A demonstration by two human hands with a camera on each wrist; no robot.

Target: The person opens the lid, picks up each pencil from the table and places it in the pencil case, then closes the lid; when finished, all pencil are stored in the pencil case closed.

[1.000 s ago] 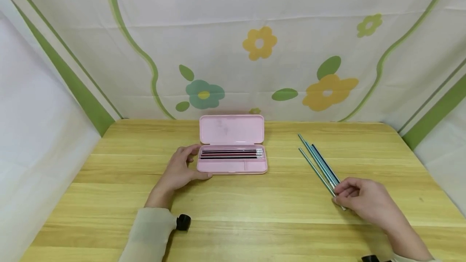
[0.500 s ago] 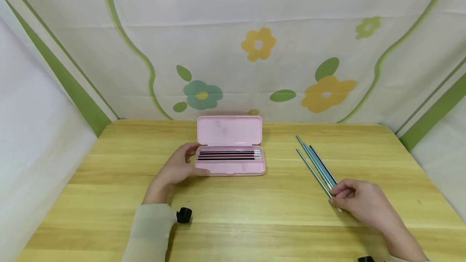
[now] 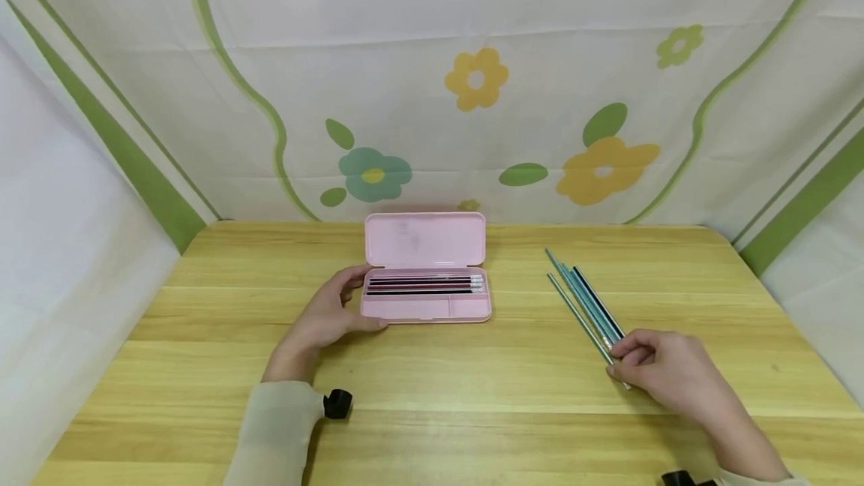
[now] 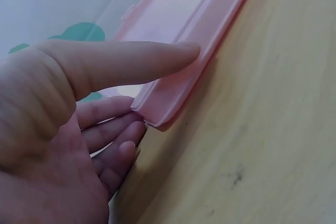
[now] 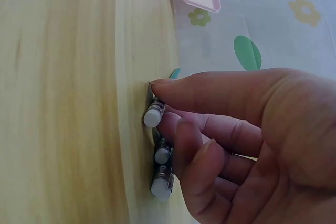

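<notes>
—How is the pencil case [image 3: 405,309] coloured?
—Pink; its stored pencils [image 3: 421,286] are coloured black and dark red.
—And the loose pencils [image 3: 589,304]?
—Teal and dark blue are seen; the white cloth [image 3: 405,6] is patterned with flowers [image 3: 587,171].

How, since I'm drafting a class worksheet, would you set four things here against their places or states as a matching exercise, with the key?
1. left hand
2. right hand
3. case lid
4. dark and red pencils

A. swung open
B. at the eraser ends of the loose pencils
C. lying inside the pink case
D. touching the pink case's left end

Pairs: 1-D; 2-B; 3-A; 4-C
</notes>
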